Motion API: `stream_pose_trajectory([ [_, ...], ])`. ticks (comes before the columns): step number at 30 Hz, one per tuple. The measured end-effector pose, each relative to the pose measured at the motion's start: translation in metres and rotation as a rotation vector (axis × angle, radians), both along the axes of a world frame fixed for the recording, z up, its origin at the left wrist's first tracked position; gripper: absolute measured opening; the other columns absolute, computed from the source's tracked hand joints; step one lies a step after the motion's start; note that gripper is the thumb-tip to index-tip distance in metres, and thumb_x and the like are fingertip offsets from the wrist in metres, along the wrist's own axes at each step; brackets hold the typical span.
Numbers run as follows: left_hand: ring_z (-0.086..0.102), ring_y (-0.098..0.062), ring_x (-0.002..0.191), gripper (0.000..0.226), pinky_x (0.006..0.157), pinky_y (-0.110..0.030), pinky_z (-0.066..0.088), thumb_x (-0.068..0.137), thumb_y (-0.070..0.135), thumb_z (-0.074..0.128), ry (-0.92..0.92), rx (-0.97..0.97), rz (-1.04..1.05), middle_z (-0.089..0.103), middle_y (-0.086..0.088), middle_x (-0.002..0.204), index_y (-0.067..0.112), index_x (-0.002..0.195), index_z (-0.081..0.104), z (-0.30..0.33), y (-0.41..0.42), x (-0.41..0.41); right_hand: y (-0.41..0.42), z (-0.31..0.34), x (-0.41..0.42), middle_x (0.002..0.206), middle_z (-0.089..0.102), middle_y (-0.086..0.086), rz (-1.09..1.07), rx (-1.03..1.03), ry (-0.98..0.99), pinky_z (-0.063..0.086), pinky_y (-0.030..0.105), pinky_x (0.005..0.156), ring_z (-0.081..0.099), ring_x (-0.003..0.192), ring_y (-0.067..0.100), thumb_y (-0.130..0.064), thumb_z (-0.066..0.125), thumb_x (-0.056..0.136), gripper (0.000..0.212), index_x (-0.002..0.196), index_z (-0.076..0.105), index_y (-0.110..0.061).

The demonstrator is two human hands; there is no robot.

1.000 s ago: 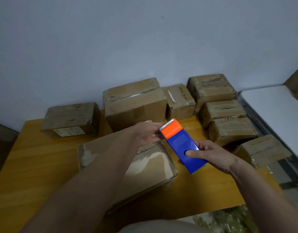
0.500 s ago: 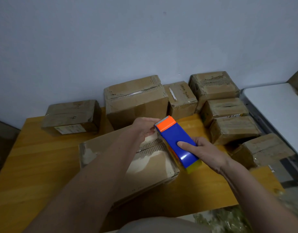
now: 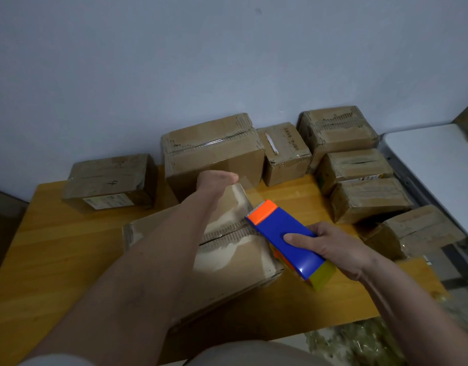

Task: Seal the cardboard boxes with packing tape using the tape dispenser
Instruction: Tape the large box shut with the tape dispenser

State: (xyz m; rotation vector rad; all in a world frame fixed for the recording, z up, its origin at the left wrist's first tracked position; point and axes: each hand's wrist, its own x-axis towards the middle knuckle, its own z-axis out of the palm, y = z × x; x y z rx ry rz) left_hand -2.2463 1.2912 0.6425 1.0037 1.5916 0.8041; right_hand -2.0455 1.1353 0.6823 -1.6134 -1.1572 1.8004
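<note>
A flat cardboard box (image 3: 227, 262) lies on the wooden table (image 3: 56, 247) in front of me, its centre seam worn and torn. My right hand (image 3: 336, 249) grips a blue tape dispenser (image 3: 288, 236) with an orange head, held low over the box's right half, head pointing away from me. A strip of clear packing tape (image 3: 243, 191) runs from the head toward the box's far edge. There my left hand (image 3: 217, 180) holds the tape end, fingers curled down over the edge; its fingertips are hidden.
Several taped cardboard boxes line the wall: one at the left (image 3: 109, 180), a big one (image 3: 214, 154) behind my left hand, more stacked at the right (image 3: 367, 199). A white surface (image 3: 438, 165) adjoins the table's right side.
My left hand has moved from the dispenser's head to the box's far edge, drawing tape out. My right hand has lowered the dispenser toward me over the box.
</note>
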Motion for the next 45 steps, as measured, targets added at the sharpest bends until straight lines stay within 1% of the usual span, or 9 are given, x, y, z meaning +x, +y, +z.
stream_pose_trajectory([
  [5,0.060,-0.016,0.108,0.010,0.099,-0.033,0.046,0.087,0.016,0.070,0.129,0.040,-0.107,0.070,-0.003,0.108,0.015,0.096,0.074,-0.005,0.019,0.004,0.010,0.003,-0.013,0.064,0.070,0.001,-0.023,-0.012,0.007,0.046,0.015,0.048,0.064,0.053,0.008,-0.039,0.069,0.075,0.029,0.070,0.068,-0.011],
  [14,0.062,-0.012,0.094,0.011,0.082,-0.025,0.045,0.089,0.020,0.068,0.284,0.059,-0.152,0.072,0.000,0.105,0.017,0.095,0.075,-0.039,0.048,0.008,0.043,0.002,-0.023,0.061,0.070,0.000,-0.070,-0.077,-0.120,0.045,0.017,0.048,0.063,0.052,0.006,-0.039,0.071,0.080,0.032,0.072,0.068,-0.008],
  [22,0.066,-0.021,0.097,0.012,0.082,-0.024,0.046,0.085,0.020,0.073,0.370,-0.068,-0.253,0.072,-0.008,0.106,0.013,0.094,0.076,-0.065,0.067,0.007,0.057,0.001,-0.031,0.053,0.067,0.002,-0.095,-0.146,-0.122,0.041,0.013,0.038,0.062,0.043,0.008,-0.034,0.073,0.079,0.032,0.068,0.064,-0.006],
  [27,0.059,-0.030,0.111,0.053,0.083,-0.032,0.044,0.082,0.041,0.073,0.568,-0.193,-0.372,0.064,-0.012,0.118,0.003,0.117,0.063,-0.062,0.074,0.006,0.059,0.001,-0.028,0.061,0.070,0.008,-0.091,-0.179,-0.079,0.045,0.016,0.041,0.066,0.048,0.014,-0.031,0.072,0.080,0.030,0.072,0.066,-0.003],
  [31,0.067,-0.025,0.094,0.022,0.067,-0.029,0.043,0.085,0.038,0.070,0.695,0.137,-0.246,0.071,-0.001,0.092,0.017,0.087,0.073,-0.059,0.057,0.005,0.059,0.001,-0.028,0.060,0.070,0.010,-0.093,-0.186,-0.062,0.046,0.016,0.041,0.066,0.047,0.014,-0.029,0.072,0.080,0.030,0.070,0.066,-0.002],
  [35,0.064,-0.021,0.103,0.030,0.090,-0.037,0.051,0.088,0.045,0.064,0.560,0.064,-0.415,0.071,-0.001,0.110,0.021,0.102,0.075,-0.065,0.046,0.003,0.058,0.002,-0.029,0.057,0.069,0.008,-0.089,-0.188,-0.061,0.044,0.016,0.039,0.064,0.045,0.013,-0.029,0.072,0.080,0.030,0.071,0.065,-0.001],
  [39,0.056,-0.031,0.112,0.058,0.102,-0.048,0.040,0.093,0.062,0.040,0.829,-0.158,-0.579,0.064,-0.010,0.116,0.013,0.111,0.065,-0.059,0.052,0.005,0.058,0.001,-0.028,0.070,0.072,0.016,-0.094,-0.199,-0.070,0.050,0.022,0.048,0.068,0.055,0.020,-0.032,0.073,0.078,0.042,0.092,0.061,0.006],
  [42,0.041,-0.024,0.132,0.039,0.114,-0.041,0.028,0.103,0.033,0.037,0.860,0.260,-0.561,0.047,-0.006,0.143,0.017,0.135,0.051,-0.064,0.032,0.003,0.058,0.002,-0.028,0.071,0.072,0.017,-0.078,-0.200,-0.060,0.052,0.023,0.050,0.068,0.056,0.021,-0.032,0.072,0.080,0.039,0.088,0.064,0.005],
  [45,0.016,-0.011,0.146,0.058,0.119,-0.034,0.001,0.096,0.004,0.043,0.894,0.644,-0.785,0.028,0.005,0.157,0.021,0.149,0.030,-0.072,0.000,-0.020,0.058,0.000,-0.028,0.074,0.072,0.019,-0.081,-0.200,-0.067,0.054,0.025,0.051,0.069,0.057,0.022,-0.032,0.072,0.080,0.039,0.088,0.066,0.006],
])
